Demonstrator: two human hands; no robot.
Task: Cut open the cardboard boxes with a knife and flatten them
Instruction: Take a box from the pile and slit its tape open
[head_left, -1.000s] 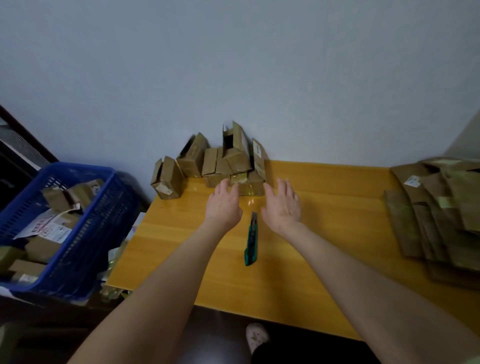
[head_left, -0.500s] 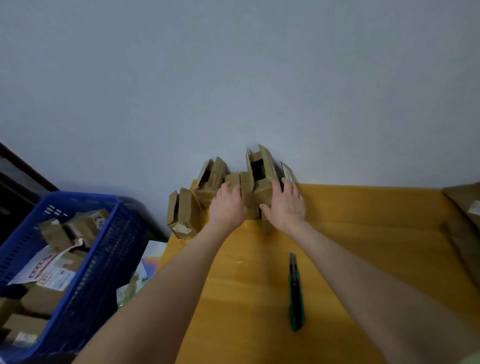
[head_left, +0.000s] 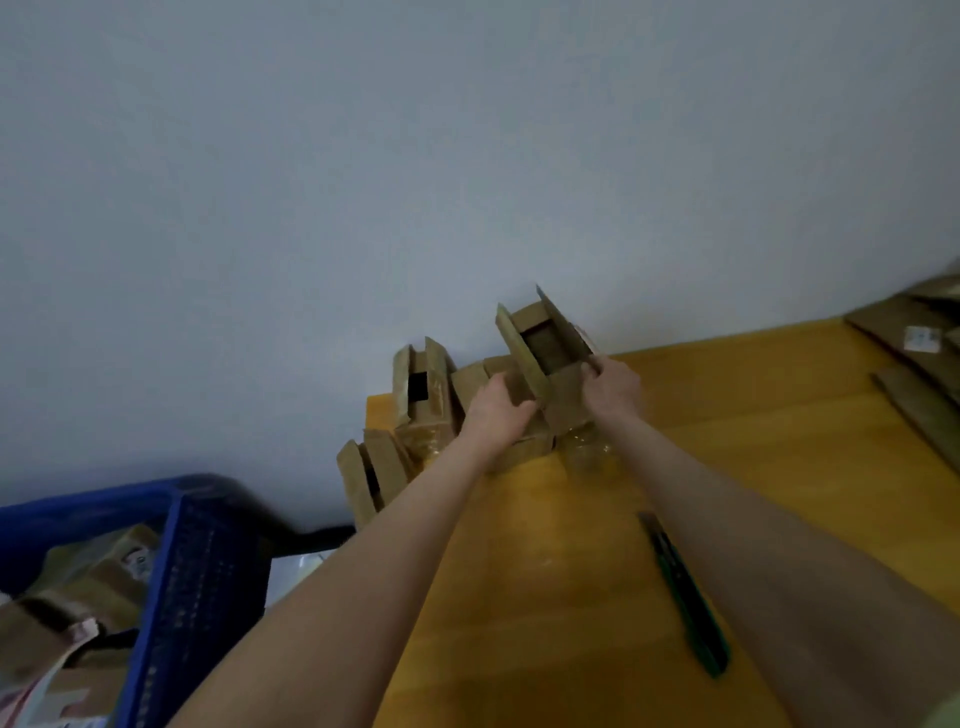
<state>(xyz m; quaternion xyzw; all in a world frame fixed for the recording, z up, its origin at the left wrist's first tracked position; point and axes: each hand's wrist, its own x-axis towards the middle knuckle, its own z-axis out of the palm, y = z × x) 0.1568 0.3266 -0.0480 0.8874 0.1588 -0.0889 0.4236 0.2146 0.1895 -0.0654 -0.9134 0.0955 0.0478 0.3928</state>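
A small cardboard box (head_left: 545, 345) with its top flaps standing open is tilted above a pile of similar boxes (head_left: 423, 395) at the table's far left corner by the wall. My left hand (head_left: 496, 410) grips its left side and my right hand (head_left: 613, 387) grips its right side. A green utility knife (head_left: 685, 592) lies on the yellow wooden table (head_left: 753, 441) near my right forearm, held by neither hand.
A blue plastic basket (head_left: 197, 561) with more cardboard boxes stands at the lower left, beside the table. Flattened cardboard (head_left: 914, 358) is stacked at the table's far right. One box (head_left: 363, 478) overhangs the table's left edge.
Both hands went from hovering above the knife to the box pile, then took hold of the top open box and lifted and tilted it. The view swung upward and left.
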